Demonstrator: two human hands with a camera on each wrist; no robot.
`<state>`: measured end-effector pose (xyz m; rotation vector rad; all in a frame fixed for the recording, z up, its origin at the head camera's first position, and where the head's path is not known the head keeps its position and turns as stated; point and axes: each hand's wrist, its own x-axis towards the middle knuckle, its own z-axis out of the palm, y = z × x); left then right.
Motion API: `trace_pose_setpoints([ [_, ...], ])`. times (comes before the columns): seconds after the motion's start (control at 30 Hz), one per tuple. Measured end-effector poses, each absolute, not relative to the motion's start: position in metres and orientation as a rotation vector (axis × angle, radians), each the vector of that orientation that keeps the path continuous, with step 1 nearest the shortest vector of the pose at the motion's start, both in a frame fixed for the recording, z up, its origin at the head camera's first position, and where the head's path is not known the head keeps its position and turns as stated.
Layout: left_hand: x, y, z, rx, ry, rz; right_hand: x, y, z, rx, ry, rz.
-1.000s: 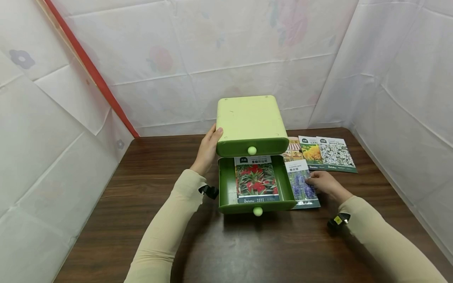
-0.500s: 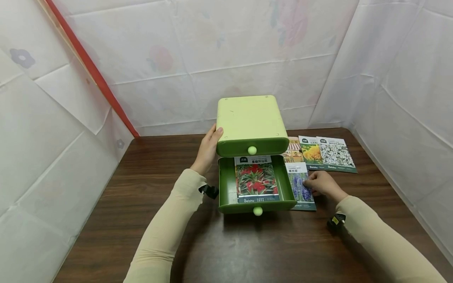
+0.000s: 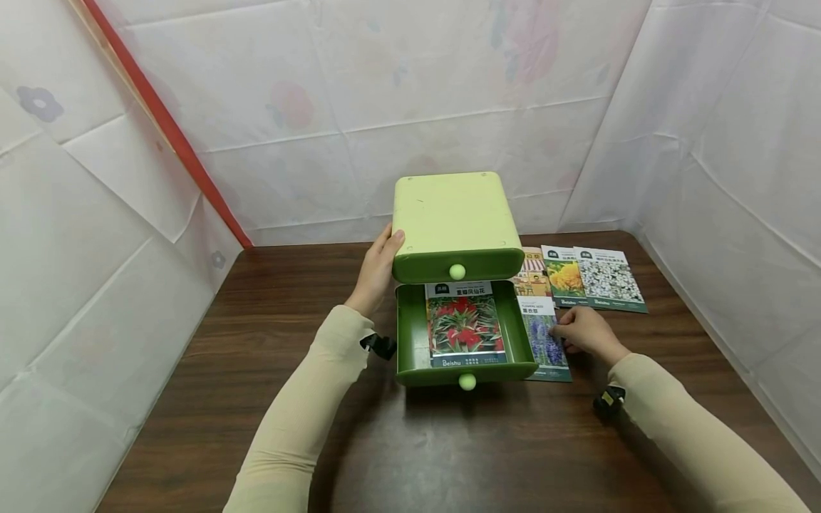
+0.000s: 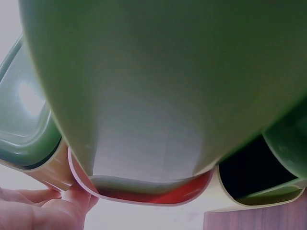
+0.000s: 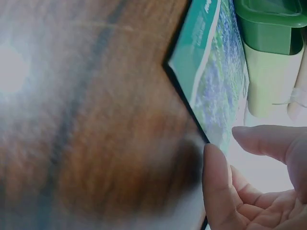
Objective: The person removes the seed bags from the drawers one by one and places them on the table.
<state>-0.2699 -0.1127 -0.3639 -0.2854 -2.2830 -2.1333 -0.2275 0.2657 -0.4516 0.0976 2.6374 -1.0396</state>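
A light-green box (image 3: 455, 214) with two drawers stands on the table. Its upper drawer (image 3: 423, 267) is shut; the lower drawer (image 3: 413, 338) is pulled out, with a red-flower seed packet (image 3: 465, 324) lying in it. My left hand (image 3: 373, 276) rests along the box's left side, thumb over its top edge. A purple-flower seed packet (image 3: 544, 345) lies beside the drawer on the right. My right hand (image 3: 589, 333) touches this packet's right edge. In the right wrist view the thumb (image 5: 264, 140) and index finger (image 5: 218, 179) stand apart at the edge.
Behind the purple-flower packet lie a shop-illustrated packet (image 3: 532, 274), a yellow-flower packet (image 3: 566, 278) and a white-flower packet (image 3: 611, 279), partly overlapping. A white floral sheet (image 3: 321, 128) hangs behind the brown table (image 3: 276, 342).
The purple-flower packet has slid slightly left and straightened under my right hand, mostly in the first half second. My left hand and the box have stayed still.
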Motion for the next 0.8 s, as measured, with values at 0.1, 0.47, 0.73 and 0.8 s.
trace_pose_setpoints([
  [0.1, -0.27, -0.113, -0.364, -0.276, -2.293, -2.115, -0.228, 0.265, -0.446, 0.077, 2.651, -1.045],
  [0.47, -0.271, -0.113, -0.364, -0.26, -2.311, -2.085, -0.227, 0.26, -0.408, -0.015, 2.665, -1.361],
  [0.73, -0.271, -0.113, -0.365, -0.248, -2.309, -2.102, -0.216, 0.242, -0.375, -0.189, 2.709, -1.655],
  [0.8, -0.271, -0.113, -0.365, -0.246, -2.31, -2.098, -0.212, 0.234, -0.367, -0.258, 2.764, -1.655],
])
